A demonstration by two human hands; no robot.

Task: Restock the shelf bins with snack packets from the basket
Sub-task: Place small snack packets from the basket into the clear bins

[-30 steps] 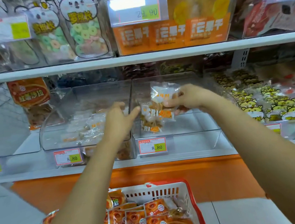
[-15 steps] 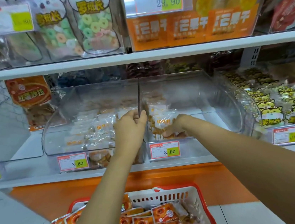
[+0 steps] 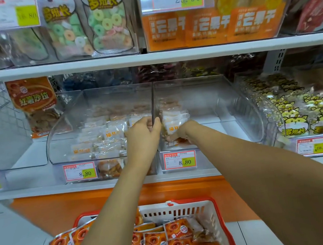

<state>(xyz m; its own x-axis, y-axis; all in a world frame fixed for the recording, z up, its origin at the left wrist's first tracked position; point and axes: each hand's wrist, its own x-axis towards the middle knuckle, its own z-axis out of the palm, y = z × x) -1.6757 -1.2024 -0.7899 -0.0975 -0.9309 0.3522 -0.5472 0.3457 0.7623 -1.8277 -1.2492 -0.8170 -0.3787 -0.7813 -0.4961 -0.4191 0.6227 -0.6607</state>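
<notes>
Two clear shelf bins stand side by side on the middle shelf. The left bin (image 3: pixel 67 134) holds several clear snack packets (image 3: pixel 105 135). My left hand (image 3: pixel 143 136) grips the top of the wall where the two bins meet. My right hand (image 3: pixel 181 135) reaches low into the right bin (image 3: pixel 233 105) and holds a small stack of clear snack packets (image 3: pixel 173 120) with orange print at the bin's left front corner; its fingertips are hidden behind them. Below, the red basket (image 3: pixel 229 232) holds several orange snack packets (image 3: pixel 178 232).
A bin of yellow cartoon-cat packets (image 3: pixel 298 113) stands to the right. An orange packet (image 3: pixel 33 101) hangs at the left. Price tags (image 3: pixel 179 160) line the shelf edge. The upper shelf (image 3: pixel 148 57) carries candy-ring bags and orange boxes. An orange panel runs below.
My right hand has carried the packets from above the bin down to its floor. My left hand moved onto the wall between the bins and now grips it. The view moved closer.
</notes>
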